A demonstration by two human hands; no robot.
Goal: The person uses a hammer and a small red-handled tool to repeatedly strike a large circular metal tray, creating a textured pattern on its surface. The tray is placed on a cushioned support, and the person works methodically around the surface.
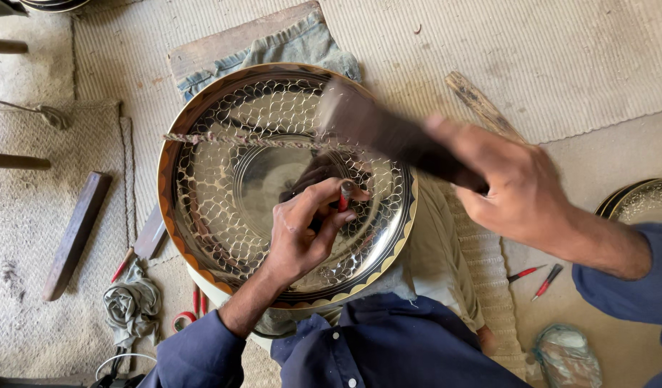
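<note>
a thin red-handled tool (pixel 343 199) is pinched upright between the fingers (pixel 324 195) of the left hand (pixel 302 233), which are curled closed around it, with its tip set against the patterned face of a large round brass tray (pixel 223 179). the left hand is laid over the lower right part of the tray's bowl, near the plain polished centre. the fingers (pixel 489 154) of the right hand (pixel 514 183) are wrapped shut around the handle of a dark hammer (pixel 388 133), which is held above the tray and is blurred, its head lying over the upper right of the rim. the tray is seen tilted on the person's lap, its face covered in a net-like chased pattern, with a dark and orange band around the rim. a twisted cord (pixel 252 140) is stretched across its upper half. a folded grey-blue cloth (pixel 295 43) and a wooden board (pixel 230 39) are seen behind the tray. on the woven floor mat (pixel 561 57), a dark wooden bar (pixel 76 233) lies well to the left, with a crumpled rag (pixel 132 302) near it. two small red-handled tools (pixel 536 276) lie on the floor at the right, below the right forearm, and part of a second patterned tray (pixel 644 201) is seen at the right edge.
</note>
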